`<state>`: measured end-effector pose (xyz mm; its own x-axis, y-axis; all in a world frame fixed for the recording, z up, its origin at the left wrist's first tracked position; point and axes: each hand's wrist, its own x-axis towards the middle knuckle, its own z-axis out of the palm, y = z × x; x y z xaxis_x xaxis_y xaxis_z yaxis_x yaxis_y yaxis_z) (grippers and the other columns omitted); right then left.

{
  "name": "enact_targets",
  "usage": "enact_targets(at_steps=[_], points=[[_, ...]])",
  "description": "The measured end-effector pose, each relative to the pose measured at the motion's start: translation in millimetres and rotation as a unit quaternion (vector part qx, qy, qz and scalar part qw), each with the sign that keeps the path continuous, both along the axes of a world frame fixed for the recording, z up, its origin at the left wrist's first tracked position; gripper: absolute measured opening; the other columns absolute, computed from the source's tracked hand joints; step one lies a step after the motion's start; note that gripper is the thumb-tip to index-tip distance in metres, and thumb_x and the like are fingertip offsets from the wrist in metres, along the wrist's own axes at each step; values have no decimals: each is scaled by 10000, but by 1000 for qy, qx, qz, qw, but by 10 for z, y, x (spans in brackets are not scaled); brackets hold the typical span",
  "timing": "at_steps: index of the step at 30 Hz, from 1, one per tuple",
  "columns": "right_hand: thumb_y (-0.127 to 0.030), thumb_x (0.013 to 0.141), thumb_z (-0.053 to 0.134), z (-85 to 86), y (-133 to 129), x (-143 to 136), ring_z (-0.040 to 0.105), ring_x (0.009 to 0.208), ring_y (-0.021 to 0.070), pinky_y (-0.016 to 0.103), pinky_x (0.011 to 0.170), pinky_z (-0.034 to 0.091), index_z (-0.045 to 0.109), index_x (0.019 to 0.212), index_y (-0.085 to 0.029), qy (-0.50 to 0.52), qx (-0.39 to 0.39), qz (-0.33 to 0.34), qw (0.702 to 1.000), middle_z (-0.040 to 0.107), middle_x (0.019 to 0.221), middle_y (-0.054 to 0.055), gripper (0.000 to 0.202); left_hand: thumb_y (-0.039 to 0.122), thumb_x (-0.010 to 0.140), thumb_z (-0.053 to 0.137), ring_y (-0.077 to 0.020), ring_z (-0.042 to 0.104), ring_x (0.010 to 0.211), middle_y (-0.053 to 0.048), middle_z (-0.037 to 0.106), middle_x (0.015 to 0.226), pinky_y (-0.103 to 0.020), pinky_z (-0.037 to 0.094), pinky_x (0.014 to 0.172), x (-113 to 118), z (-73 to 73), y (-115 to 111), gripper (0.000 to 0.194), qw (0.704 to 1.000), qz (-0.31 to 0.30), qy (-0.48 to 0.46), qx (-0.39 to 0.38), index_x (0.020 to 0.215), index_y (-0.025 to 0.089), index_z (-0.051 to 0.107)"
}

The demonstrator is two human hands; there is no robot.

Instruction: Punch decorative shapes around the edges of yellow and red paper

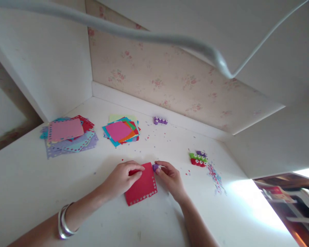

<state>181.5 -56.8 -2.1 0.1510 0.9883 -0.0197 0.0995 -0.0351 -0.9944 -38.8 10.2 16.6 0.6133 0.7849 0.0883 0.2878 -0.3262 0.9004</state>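
Note:
A red paper square (142, 185) has small shapes punched along its right and lower edges. My left hand (125, 176) grips the paper's upper left part between thumb and fingers. At the upper right edge of the sheet, my right hand (170, 175) is closed on a small purple punch (156, 167), which meets the paper's edge. How far the paper goes into the punch is hidden.
Punched papers (65, 130) lie in a pile at the left, beside a stack of coloured squares (119, 131). Purple punches (160, 120) stand near the back edge. Red, green and purple punches (198, 159) sit at right, near scattered confetti (215, 176). A white cable (144, 36) crosses above.

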Motion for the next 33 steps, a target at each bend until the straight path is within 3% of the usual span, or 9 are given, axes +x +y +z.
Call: enact_targets(at_steps=[10,16,21,27,33], points=[[-409,799,721,27,-22,-13,696,853,203,337,739,578,676,1042,-269,-36,9,-6,999,736,962,37,284,321,848,570,-191,680,923,-27,730,1048,-284,530,808,-12,9,-2,234,993,1,-14,-120,994,218,721],[-379,817,710,16,-24,-16,688,886,201,346,779,575,669,1059,-278,-42,13,3,999,720,1026,39,266,320,827,594,-196,678,933,-20,732,1042,-288,521,821,-17,14,4,220,993,10,-4,-115,972,227,732],[-349,825,709,8,-29,8,670,915,204,359,817,565,683,1051,-263,-110,38,14,993,673,1134,62,243,326,842,583,-195,683,922,-16,734,1042,-285,531,800,-30,9,21,226,993,14,-3,-121,987,230,727],[-317,844,696,105,-58,-29,658,865,189,328,780,554,693,1050,-282,-229,64,65,969,682,1084,48,209,236,859,569,-182,671,947,-12,738,1016,-281,499,886,-9,-46,19,193,999,28,33,10,970,224,727],[-295,926,583,165,-20,-66,638,1003,203,334,891,513,698,1053,-256,-267,86,105,954,691,1079,54,176,158,924,493,-175,617,1034,-43,673,1142,-316,469,951,12,-135,-39,252,985,15,62,158,1099,202,670]])
